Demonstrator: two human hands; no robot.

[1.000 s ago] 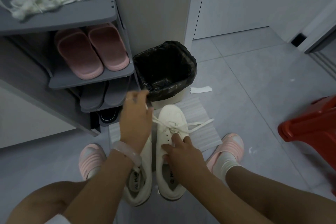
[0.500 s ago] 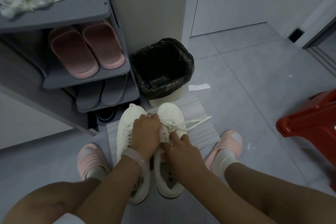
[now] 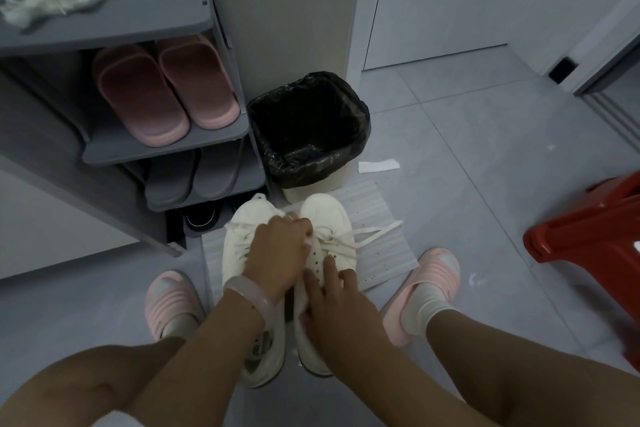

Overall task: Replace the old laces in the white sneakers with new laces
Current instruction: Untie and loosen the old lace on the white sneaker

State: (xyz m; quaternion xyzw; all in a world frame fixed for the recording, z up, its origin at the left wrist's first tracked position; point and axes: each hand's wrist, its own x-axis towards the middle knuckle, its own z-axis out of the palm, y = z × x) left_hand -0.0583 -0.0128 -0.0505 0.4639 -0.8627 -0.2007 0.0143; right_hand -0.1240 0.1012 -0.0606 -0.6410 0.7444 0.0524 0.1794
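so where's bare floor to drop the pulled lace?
Bare tile right of the mat, between the paper scrap and the red stool. More tile left of the left slipper. Crowded: sneakers under both hands, bin just beyond their toes.

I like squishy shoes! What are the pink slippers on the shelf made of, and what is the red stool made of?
The pink slippers look like soft moulded foam or rubber: one smooth matte piece, thick rounded soles, no stitching. The red stool looks like hard plastic: glossy, with bright highlights on its moulded edges. I cannot feel either, so both are guesses from looks.
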